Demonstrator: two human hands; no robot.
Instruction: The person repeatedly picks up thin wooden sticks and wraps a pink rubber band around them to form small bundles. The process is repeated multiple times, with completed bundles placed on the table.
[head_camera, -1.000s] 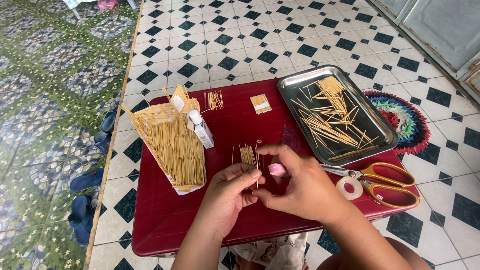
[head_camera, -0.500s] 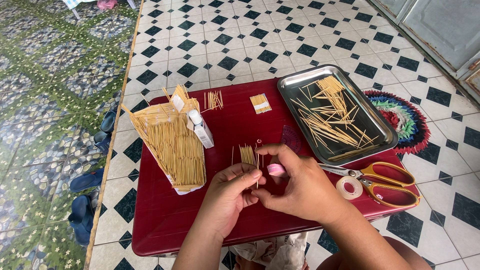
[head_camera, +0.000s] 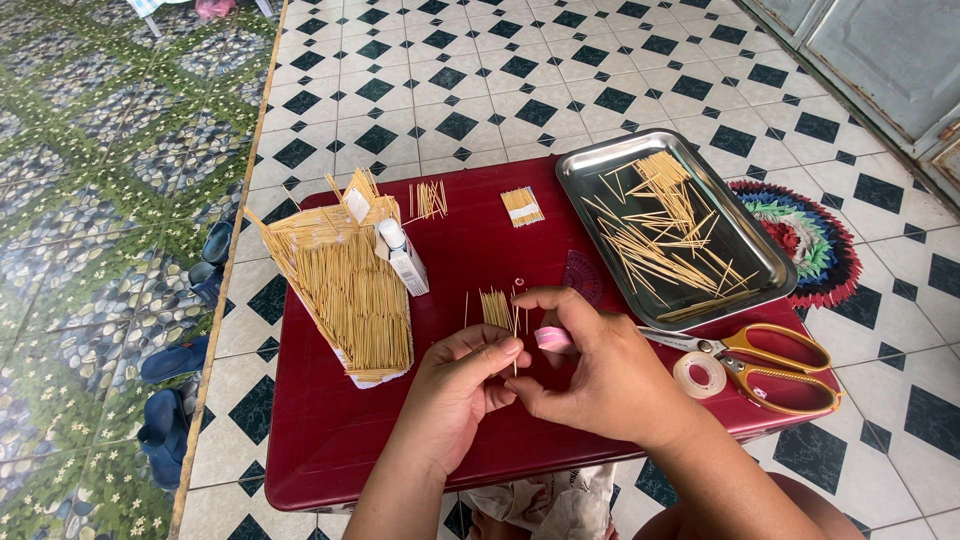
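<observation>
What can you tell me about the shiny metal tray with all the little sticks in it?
The metal tray is a shallow, silvery rectangle with rounded corners and a raised rim. It lies flat and turned at an angle on the far right of the red table. Thin pale sticks lie scattered inside it, criss-crossing loosely. The orange-handled scissors lie just by its near edge, blades pointing along it. Neither hand touches the tray.

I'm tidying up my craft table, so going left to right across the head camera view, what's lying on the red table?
Big sheet of glued sticks → white glue bottle → small taped stick bundle → metal tray of loose sticks → tape roll → orange-handled scissors.
</observation>
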